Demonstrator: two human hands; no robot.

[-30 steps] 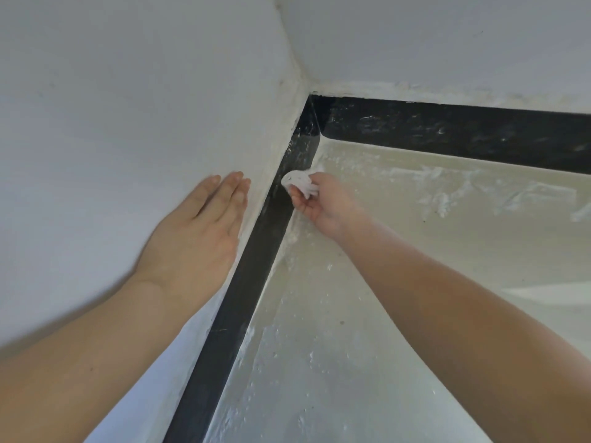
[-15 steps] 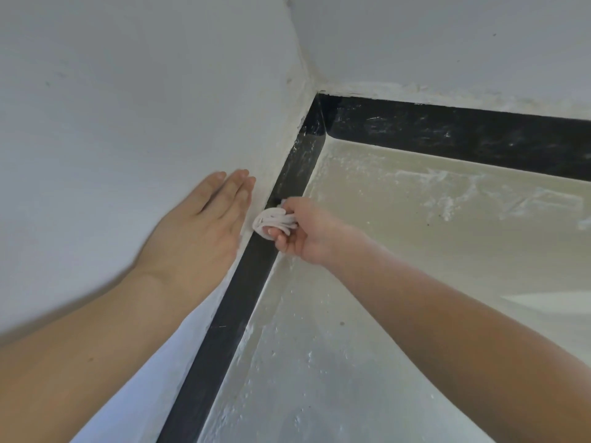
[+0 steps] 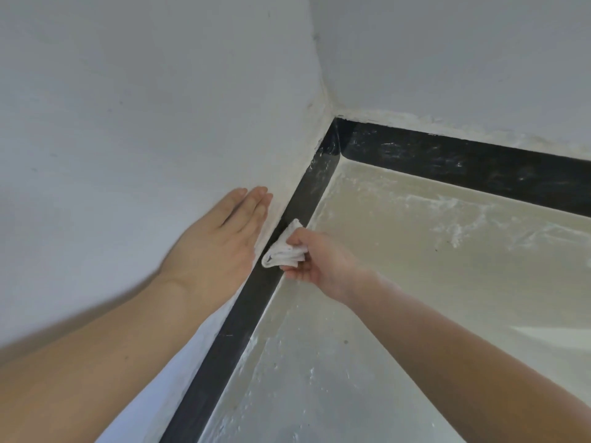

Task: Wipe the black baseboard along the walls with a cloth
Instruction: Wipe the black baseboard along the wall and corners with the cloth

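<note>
A black baseboard [image 3: 236,324] runs along the foot of the left wall, meets the corner and continues along the far wall [image 3: 463,161]. My right hand [image 3: 315,259] grips a small bunched white cloth [image 3: 284,249] and presses it against the left baseboard, about midway between the corner and the frame's bottom. My left hand [image 3: 220,238] lies flat on the white left wall just above the baseboard, fingers straight and together, right beside the cloth.
The pale cream floor [image 3: 415,282] is streaked with white dust and smears, thickest near the corner and along the far baseboard, which also carries white marks. White walls [image 3: 128,107] rise on both sides of the corner.
My right hand has dragged the cloth along the left baseboard away from the corner, toward me. My left hand has stayed flat on the wall. The view has shifted slightly.
</note>
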